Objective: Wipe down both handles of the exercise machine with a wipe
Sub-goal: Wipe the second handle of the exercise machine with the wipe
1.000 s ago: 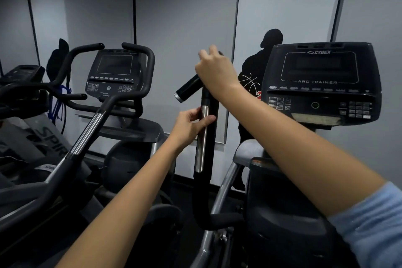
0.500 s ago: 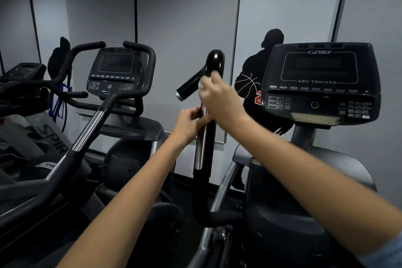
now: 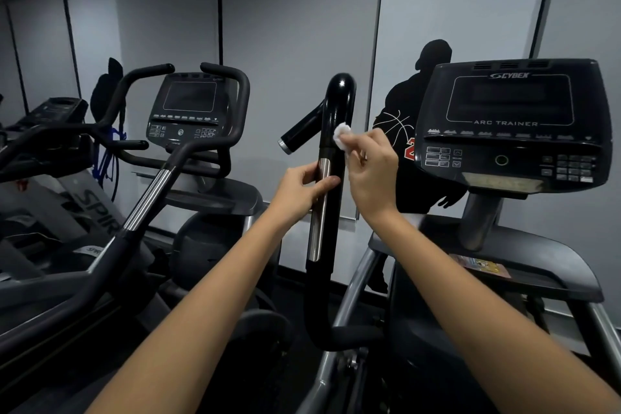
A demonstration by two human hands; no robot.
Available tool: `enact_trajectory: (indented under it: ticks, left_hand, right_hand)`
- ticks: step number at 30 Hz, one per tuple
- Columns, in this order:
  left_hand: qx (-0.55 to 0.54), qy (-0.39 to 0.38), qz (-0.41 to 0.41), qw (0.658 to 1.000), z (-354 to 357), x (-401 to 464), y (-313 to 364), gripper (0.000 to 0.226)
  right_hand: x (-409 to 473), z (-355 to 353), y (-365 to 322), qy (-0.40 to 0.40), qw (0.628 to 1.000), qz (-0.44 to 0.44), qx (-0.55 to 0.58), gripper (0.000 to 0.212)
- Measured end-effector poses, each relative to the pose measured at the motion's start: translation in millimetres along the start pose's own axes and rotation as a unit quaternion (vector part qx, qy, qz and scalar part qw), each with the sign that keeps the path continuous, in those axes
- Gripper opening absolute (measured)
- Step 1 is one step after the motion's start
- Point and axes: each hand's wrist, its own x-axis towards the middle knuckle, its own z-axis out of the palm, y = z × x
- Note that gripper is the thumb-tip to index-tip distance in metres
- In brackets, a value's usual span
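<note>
Wiping the tall black curved handle (image 3: 336, 111) of the exercise machine is, I judge, the step in hand: my right hand (image 3: 371, 175) pinches a small white wadded wipe (image 3: 341, 138) against its upper side, while my left hand (image 3: 302, 188) grips the chrome strip lower down. Next the wipe must travel down, where my left hand blocks it. The black ARC TRAINER console (image 3: 510, 124) sits near on the right; the second handle is out of sight.

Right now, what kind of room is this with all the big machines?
Most likely a gym. There is an Arc Trainer console, a second machine beside it, and a basketball player silhouette on the wall. The right hand presses a wipe to a handle; the left hand holds it.
</note>
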Motion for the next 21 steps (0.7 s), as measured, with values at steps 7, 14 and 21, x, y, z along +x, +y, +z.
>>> enact_trajectory:
  ticks: [7,14,21]
  left_hand:
    - [0.003,0.006,-0.007,1.000,1,2,-3,0.017]
    - [0.007,0.010,-0.012,1.000,0,0,0,0.019]
    - [0.023,0.014,-0.007,1.000,1,0,0,0.018]
  right_hand:
    - [69,8,-2,0.033,0.897,0.340,0.280,0.018]
    - [49,-8,14,-0.166,0.804,0.417,0.391,0.030]
    - [78,11,8,-0.103,0.790,0.442,0.412,0.030]
